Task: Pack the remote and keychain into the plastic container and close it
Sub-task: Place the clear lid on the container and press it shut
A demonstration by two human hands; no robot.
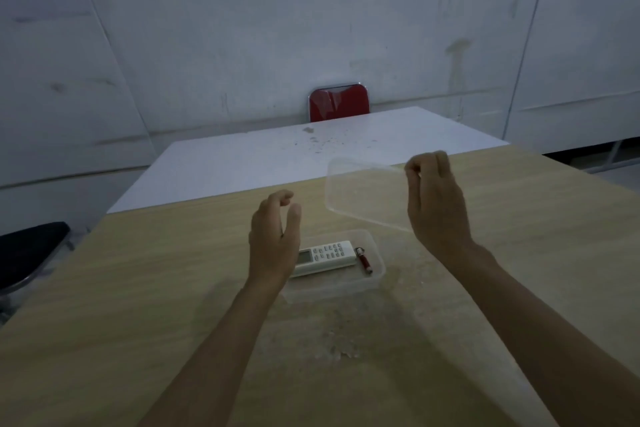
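Note:
A clear plastic container (375, 276) sits open on the wooden table. Inside it lie a white remote (329, 256) and, to its right, a small red keychain (364, 261). My right hand (434, 204) pinches the right edge of the transparent lid (363, 192) and holds it in the air, above and behind the container. My left hand (275, 237) hovers over the container's left end with curled fingers apart, holding nothing. It hides the remote's left end.
The wooden table (173, 305) butts against a white table (263, 156) behind it. A red chair (338, 102) stands at the far side, and a dark chair seat (27, 253) sits at the left.

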